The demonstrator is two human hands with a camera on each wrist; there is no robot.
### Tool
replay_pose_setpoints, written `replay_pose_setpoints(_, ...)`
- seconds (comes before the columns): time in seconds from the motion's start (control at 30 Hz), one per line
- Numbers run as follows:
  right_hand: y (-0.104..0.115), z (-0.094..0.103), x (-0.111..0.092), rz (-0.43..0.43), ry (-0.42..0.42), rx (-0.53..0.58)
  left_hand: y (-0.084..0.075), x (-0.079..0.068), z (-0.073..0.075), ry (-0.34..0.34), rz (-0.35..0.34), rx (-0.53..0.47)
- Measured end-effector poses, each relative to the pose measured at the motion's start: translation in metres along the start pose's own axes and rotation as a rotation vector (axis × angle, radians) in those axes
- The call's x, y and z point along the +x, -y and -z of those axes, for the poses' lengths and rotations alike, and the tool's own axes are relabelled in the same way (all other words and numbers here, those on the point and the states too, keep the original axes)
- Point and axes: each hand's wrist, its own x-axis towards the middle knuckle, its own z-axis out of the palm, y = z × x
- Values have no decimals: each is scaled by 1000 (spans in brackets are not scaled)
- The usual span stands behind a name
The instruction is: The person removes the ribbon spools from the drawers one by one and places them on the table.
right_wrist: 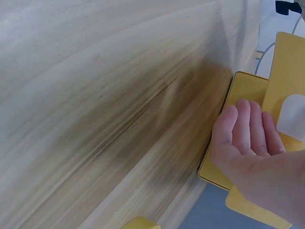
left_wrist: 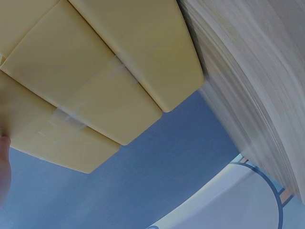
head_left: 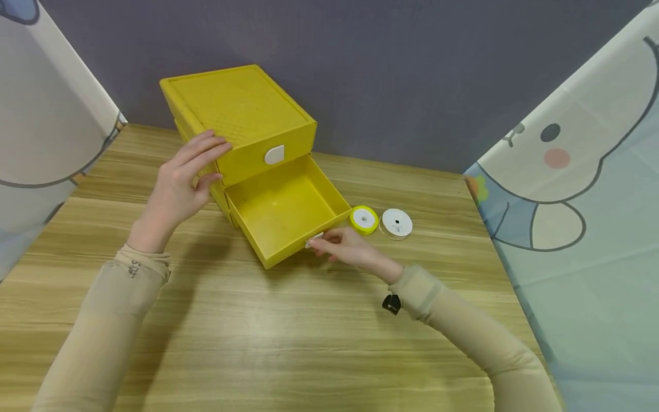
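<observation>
A yellow drawer cabinet (head_left: 242, 106) stands on the wooden table, with a white tab on its top drawer front. Its lower drawer (head_left: 280, 209) is pulled out and holds nothing. My left hand (head_left: 180, 177) rests at the cabinet's left front corner, fingers fairly straight over the top edge and thumb lower down. My right hand (head_left: 347, 246) pinches the white handle (head_left: 315, 239) of the pulled-out drawer, thumb in front. In the right wrist view its fingers (right_wrist: 243, 126) lie beside a yellow drawer front. Only a bit of a finger (left_wrist: 4, 162) shows in the left wrist view.
Right of the drawer lie a yellow-rimmed spool (head_left: 364, 220) and a white spool (head_left: 396, 223), close together. A grey wall (head_left: 391, 80) rises behind the table. Cartoon-printed cloths (head_left: 571, 229) hang on both sides. Clear tape (left_wrist: 71, 117) crosses the cabinet's side.
</observation>
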Motion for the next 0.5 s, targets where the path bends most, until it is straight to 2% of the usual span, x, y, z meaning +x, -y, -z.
replay_pose_setpoints(0.5,11,-3,13,26,-70,29,1,0,-1,-6,-5,-8)
